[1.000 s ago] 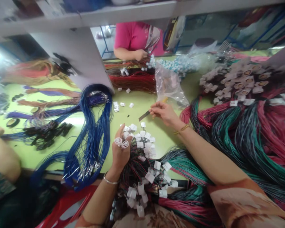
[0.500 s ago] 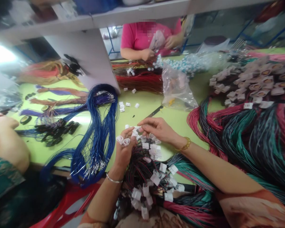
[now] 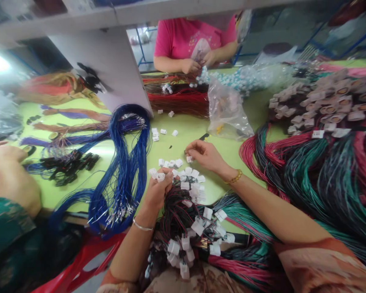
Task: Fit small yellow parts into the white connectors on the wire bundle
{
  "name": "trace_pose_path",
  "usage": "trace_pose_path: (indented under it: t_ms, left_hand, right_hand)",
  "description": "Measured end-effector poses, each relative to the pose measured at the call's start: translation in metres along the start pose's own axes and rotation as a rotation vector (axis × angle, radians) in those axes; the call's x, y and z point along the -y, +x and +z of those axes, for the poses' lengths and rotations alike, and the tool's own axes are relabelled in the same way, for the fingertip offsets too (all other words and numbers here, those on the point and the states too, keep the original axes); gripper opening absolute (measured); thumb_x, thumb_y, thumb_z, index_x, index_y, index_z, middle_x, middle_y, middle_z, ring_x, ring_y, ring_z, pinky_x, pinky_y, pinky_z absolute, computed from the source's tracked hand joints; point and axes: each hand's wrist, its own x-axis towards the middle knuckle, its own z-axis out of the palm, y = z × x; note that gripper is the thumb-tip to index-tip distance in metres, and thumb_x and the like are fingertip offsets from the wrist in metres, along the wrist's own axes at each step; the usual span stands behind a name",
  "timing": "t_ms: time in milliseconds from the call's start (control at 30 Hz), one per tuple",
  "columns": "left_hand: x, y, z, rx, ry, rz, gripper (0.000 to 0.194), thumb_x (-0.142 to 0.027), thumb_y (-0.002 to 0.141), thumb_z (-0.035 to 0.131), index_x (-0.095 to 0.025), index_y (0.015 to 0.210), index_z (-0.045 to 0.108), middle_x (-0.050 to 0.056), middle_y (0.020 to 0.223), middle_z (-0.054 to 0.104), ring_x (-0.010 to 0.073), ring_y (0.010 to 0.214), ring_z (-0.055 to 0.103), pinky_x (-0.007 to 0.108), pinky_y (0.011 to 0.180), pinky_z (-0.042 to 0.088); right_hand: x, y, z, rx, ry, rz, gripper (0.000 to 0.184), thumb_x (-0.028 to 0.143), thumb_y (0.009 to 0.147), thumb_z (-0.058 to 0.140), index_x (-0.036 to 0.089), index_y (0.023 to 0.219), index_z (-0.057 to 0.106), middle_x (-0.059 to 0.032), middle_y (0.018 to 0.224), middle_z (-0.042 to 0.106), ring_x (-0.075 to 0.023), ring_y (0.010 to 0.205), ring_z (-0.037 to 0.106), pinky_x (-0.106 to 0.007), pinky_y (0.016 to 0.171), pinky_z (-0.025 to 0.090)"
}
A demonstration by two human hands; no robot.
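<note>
My left hand (image 3: 159,190) is closed around white oval plastic connectors (image 3: 157,175), which stick out past the fingers. Dark thin wires (image 3: 177,203) run down beside that hand. To its right, my right hand (image 3: 208,155) is bent over the table, thumb and fingertips pinched on a small white connector housing (image 3: 189,159). Between the hands lie several loose white housings (image 3: 172,163), and just below them a cluster of wired white connectors (image 3: 197,191). More wired connectors (image 3: 198,226) hang nearer my body.
Blue wires (image 3: 129,162) and black connectors (image 3: 68,167) lie left. Red, black and green wire bundles (image 3: 311,171) fill the right. A clear plastic bag (image 3: 228,110) lies ahead, beside a dark flat strip (image 3: 204,136). One co-worker (image 3: 197,44) sits opposite; another's arm (image 3: 15,175) rests at left.
My right hand has moved right, away from my left hand, and now has a small white housing at its fingertips. My left hand has lowered slightly and turned. The view has shifted a little.
</note>
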Motion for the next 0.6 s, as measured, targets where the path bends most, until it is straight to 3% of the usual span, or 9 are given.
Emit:
trace_pose_path:
  t_ms: [133, 233, 300, 400, 500, 600]
  left_hand:
    - [-0.002, -0.002, -0.001, 0.099, 0.173, 0.055, 0.033, -0.047, 0.075, 0.080, -0.015, 0.076, 0.069, 0.000, 0.062, 0.059, 0.0091, 0.051, 0.043, 0.023, 0.050, 0.032]
    - [-0.007, -0.007, -0.001, 0.315, 0.367, 0.130, 0.022, -0.038, 0.077, 0.079, -0.016, 0.078, 0.073, 0.004, 0.072, 0.067, 0.0163, 0.067, 0.059, 0.028, 0.063, 0.047]
    - [-0.010, -0.011, -0.003, 0.477, 0.459, 0.122, 0.017, -0.033, 0.079, 0.077, -0.017, 0.082, 0.075, 0.006, 0.077, 0.071, 0.0178, 0.070, 0.063, 0.029, 0.066, 0.050]
    - [-0.015, -0.015, -0.006, 0.614, 0.534, 0.116, 0.012, -0.027, 0.081, 0.075, -0.017, 0.088, 0.076, 0.008, 0.082, 0.075, 0.0189, 0.073, 0.068, 0.030, 0.068, 0.054]
    - [-0.020, -0.015, -0.008, 0.799, 0.531, 0.211, 0.010, -0.022, 0.083, 0.072, -0.019, 0.090, 0.078, 0.011, 0.085, 0.078, 0.0213, 0.078, 0.072, 0.033, 0.073, 0.058]
    - [-0.025, -0.013, -0.007, 1.000, 0.478, 0.292, 0.013, -0.016, 0.084, 0.067, -0.022, 0.085, 0.080, 0.013, 0.085, 0.079, 0.0237, 0.082, 0.076, 0.036, 0.076, 0.061]
  right_hand:
    - [-0.012, 0.007, -0.008, 0.051, -0.079, -0.013, 0.019, 0.030, 0.084, 0.059, 0.015, 0.092, 0.066, -0.0080, 0.089, 0.073, -0.0164, 0.078, 0.065, -0.032, 0.075, 0.051]
    - [-0.012, 0.003, -0.004, 0.144, -0.180, -0.043, 0.017, 0.024, 0.086, 0.057, 0.015, 0.095, 0.068, -0.0080, 0.092, 0.075, -0.0164, 0.080, 0.065, -0.032, 0.077, 0.050]
    - [-0.008, 0.000, 0.002, 0.204, -0.325, -0.065, 0.017, 0.017, 0.084, 0.055, 0.015, 0.095, 0.069, -0.0079, 0.091, 0.075, -0.0161, 0.077, 0.064, -0.030, 0.074, 0.047]
    - [-0.001, -0.004, 0.007, 0.280, -0.619, -0.085, 0.020, 0.010, 0.081, 0.055, 0.017, 0.087, 0.073, -0.0061, 0.079, 0.073, -0.0154, 0.066, 0.057, -0.029, 0.065, 0.038]
    - [0.007, -0.007, 0.006, 0.407, -0.787, -0.082, 0.017, 0.013, 0.082, 0.060, 0.019, 0.078, 0.075, -0.0044, 0.068, 0.069, -0.0146, 0.059, 0.051, -0.029, 0.059, 0.028]
    - [0.013, -0.009, 0.002, 0.548, -0.766, -0.130, 0.015, 0.024, 0.088, 0.064, 0.022, 0.091, 0.079, -0.0046, 0.074, 0.073, -0.0156, 0.063, 0.054, -0.029, 0.060, 0.029]
